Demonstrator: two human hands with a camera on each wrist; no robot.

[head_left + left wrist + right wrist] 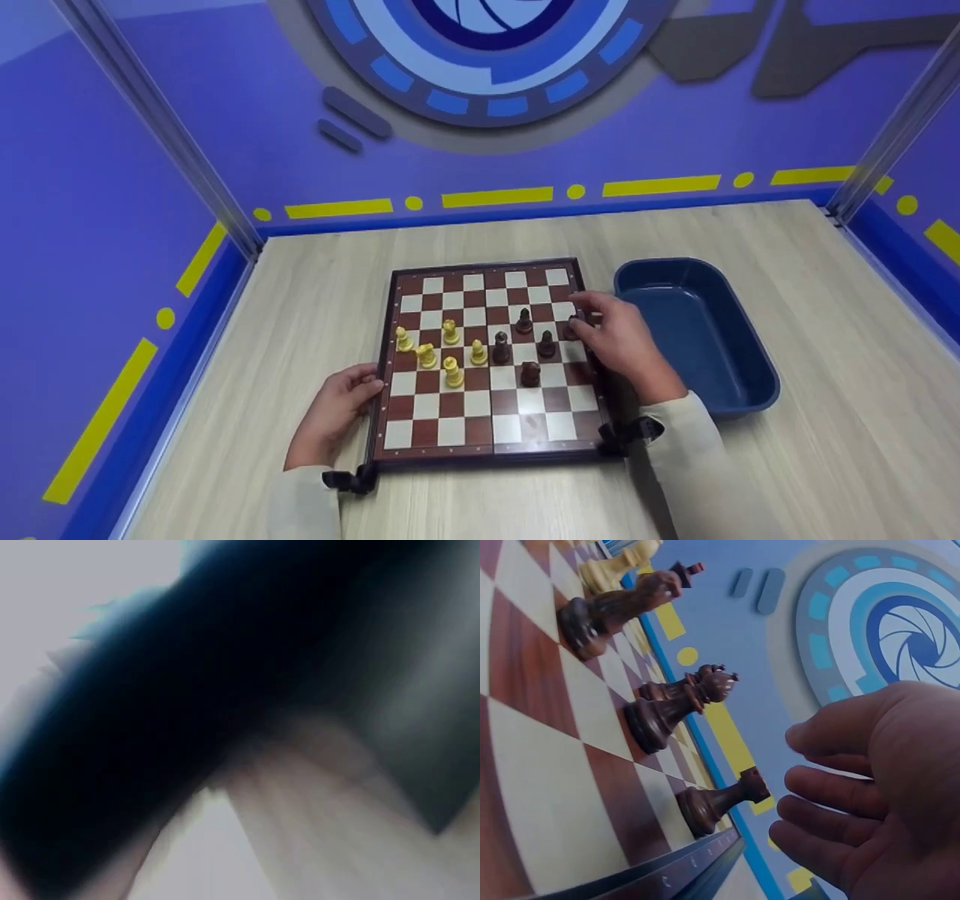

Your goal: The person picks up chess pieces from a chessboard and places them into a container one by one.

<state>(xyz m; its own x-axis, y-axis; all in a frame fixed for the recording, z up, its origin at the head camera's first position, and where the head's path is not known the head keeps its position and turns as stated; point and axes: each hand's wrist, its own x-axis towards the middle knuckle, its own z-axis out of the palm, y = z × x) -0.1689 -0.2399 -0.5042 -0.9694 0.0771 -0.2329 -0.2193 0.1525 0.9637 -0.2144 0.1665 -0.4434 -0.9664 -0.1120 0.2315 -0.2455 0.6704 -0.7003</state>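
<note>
A brown-and-cream chessboard (517,405) lies on the table with cream and dark pieces standing on it. My right hand (619,334) hovers at the board's right edge, its thumb and fingers around a dark rook (571,328). In the right wrist view, a gap shows between those fingertips (795,736) and the rook. Dark bishops (547,345), a dark knight (530,373) and a dark king (501,349) stand further left. My left hand (339,409) rests beside the board's left rim, thumb tip right at it. The left wrist view is blurred and mostly blocked by something dark.
A dark blue bin (754,360) stands right of the board, close to my right forearm. Several cream pieces, including a cream knight (426,355), stand on the board's left half. Purple-blue panels (247,150) wall in the wooden table (315,300) at the back and sides.
</note>
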